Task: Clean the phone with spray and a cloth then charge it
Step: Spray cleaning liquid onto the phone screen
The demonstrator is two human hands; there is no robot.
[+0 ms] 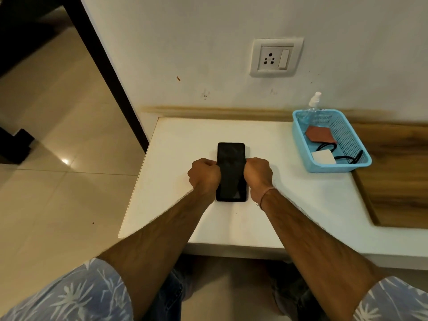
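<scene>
A black phone (231, 172) lies screen up in the middle of the white table (185, 216). My left hand (203, 176) grips its left edge and my right hand (258, 174) grips its right edge, fingers curled onto the sides. At the back right stands a blue basket (361, 144). Inside it are a clear spray bottle (314, 103) with a white nozzle, a folded brown cloth (320, 134), a white charger block (323, 157) and a black cable (349, 158).
A white wall socket with a switch (275, 57) sits on the wall above the table. A wooden panel (398, 181) covers the table's right part. Beige tiled floor (58, 181) lies to the left, with dark furniture at the far left.
</scene>
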